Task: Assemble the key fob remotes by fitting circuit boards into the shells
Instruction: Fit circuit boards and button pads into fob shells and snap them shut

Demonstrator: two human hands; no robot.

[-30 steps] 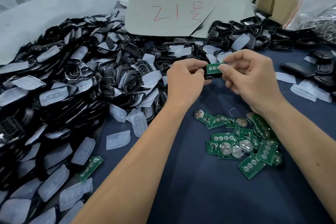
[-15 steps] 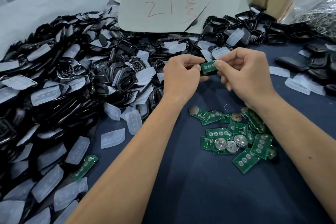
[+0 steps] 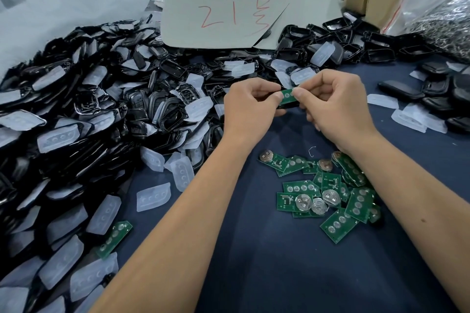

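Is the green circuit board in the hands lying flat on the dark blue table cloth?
No, the green circuit board is pinched between the left hand and right hand, held above the dark blue table cloth.

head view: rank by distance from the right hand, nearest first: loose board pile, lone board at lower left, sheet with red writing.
From the right hand:
1. Loose board pile, on the cloth just below that wrist.
2. Sheet with red writing, behind the hands, at the back.
3. Lone board, far lower left, by the shell heap.

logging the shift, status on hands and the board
Left hand grips black shell. Right hand pinches green circuit board onto it. Nothing in the way.
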